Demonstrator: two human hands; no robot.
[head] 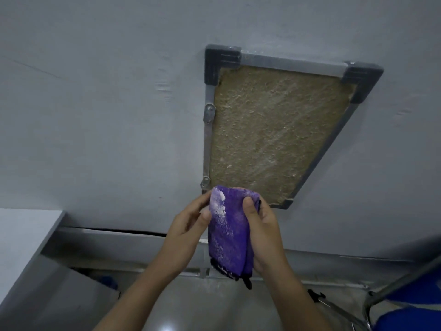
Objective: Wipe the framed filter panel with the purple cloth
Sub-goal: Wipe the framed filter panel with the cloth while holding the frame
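The framed filter panel (274,130) lies flat on a pale grey surface. It has a metal frame, dark plastic corner caps and a brownish fibrous mat inside. A folded purple cloth (228,232), dusted white along its left side, is held upright just in front of the panel's near edge. My left hand (188,225) pinches the cloth's upper left side with thumb and fingers. My right hand (262,232) grips its right side, thumb across the front. The cloth hides the panel's near left corner.
The grey surface (95,115) spreads around the panel. A white block (21,237) stands at the left edge. Below the surface's front edge runs a metal rail (143,237). A blue chair with a chrome frame (405,304) sits at the lower right.
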